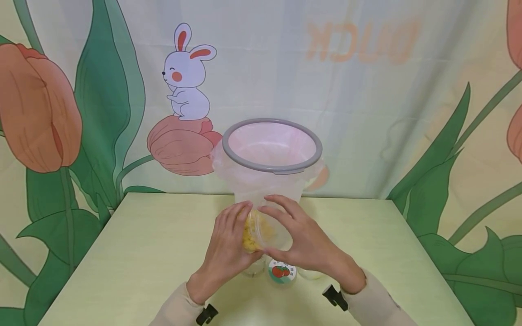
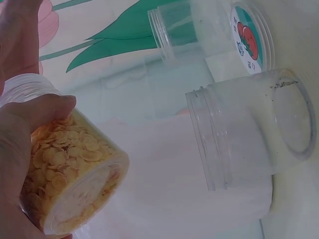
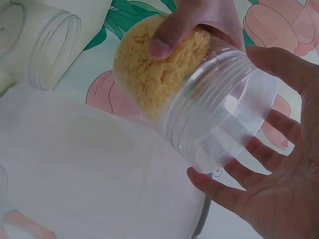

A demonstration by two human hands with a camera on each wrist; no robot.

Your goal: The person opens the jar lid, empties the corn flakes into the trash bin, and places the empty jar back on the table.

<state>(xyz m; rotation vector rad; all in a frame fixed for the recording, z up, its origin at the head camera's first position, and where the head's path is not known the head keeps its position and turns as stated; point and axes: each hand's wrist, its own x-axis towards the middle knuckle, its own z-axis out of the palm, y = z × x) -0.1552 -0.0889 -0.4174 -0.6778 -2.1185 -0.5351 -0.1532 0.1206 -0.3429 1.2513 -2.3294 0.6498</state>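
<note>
A clear plastic jar (image 1: 254, 233) partly filled with yellow cereal flakes is held tilted above the table, just in front of a white bin. My left hand (image 1: 234, 226) grips its flake-filled lower end, thumb across the side (image 2: 30, 117). In the right wrist view the jar's threaded mouth (image 3: 234, 124) is uncapped and points at my right hand (image 3: 279, 199). That hand is spread flat by the opening, palm toward it. From the head view the right hand (image 1: 293, 231) covers the jar's right end. The flakes (image 2: 75, 174) sit packed against the jar's bottom.
The bin's grey rim (image 1: 272, 171) holds a pale pink liner (image 1: 269, 140). Below my hands, a tomato-labelled lid (image 1: 281, 271) and empty clear jars (image 2: 249, 129) lie on the pale green table (image 1: 142, 253). A tulip and rabbit backdrop hangs behind.
</note>
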